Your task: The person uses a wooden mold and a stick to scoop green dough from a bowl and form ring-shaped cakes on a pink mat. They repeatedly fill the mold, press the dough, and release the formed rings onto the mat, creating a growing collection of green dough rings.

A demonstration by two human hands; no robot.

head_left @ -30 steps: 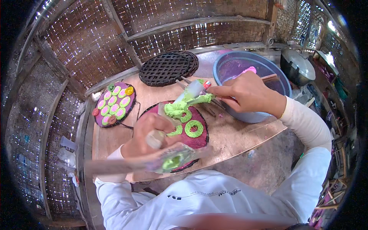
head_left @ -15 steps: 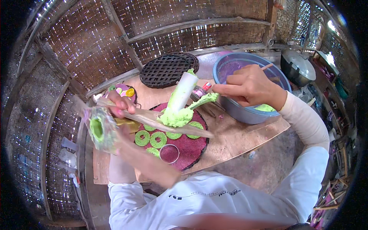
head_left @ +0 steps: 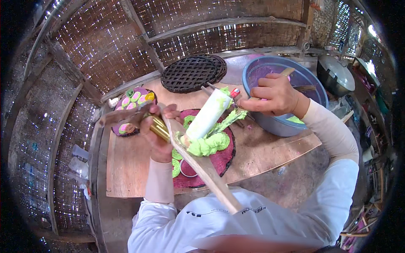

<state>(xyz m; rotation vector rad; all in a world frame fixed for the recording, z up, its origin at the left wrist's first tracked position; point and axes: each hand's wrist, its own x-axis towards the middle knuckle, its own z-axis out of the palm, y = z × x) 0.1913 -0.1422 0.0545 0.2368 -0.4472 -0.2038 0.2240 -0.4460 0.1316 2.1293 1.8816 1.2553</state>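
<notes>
My left hand [head_left: 159,135] is closed round a wooden lever piece [head_left: 209,175] and a gold-coloured metal tube [head_left: 160,127]. A white cylinder [head_left: 207,117], smeared with green dough, leans up from the wood. Soft green dough [head_left: 209,144] clings at its base. My right hand [head_left: 272,95] is closed, with its fingertips at the upper end of a dough-smeared stick [head_left: 231,121] that slants out of that dough. Beneath lies a round magenta mat [head_left: 223,162] with green dough rings and a thin metal ring [head_left: 188,168], partly hidden by the wood and my hand.
A blue basin [head_left: 280,126] with green dough and a wooden utensil stands at the right, beside a lidded pot [head_left: 335,78]. Black woven trays [head_left: 192,74] lie at the back. On the left is a smaller round mat [head_left: 152,95] with coloured dough pieces. Woven walls [head_left: 101,55] surround the table.
The wooden piece and white cylinder have turned, and the lever's lower end now slants toward my shirt. My left hand has moved right; my right hand remains near the dough.
</notes>
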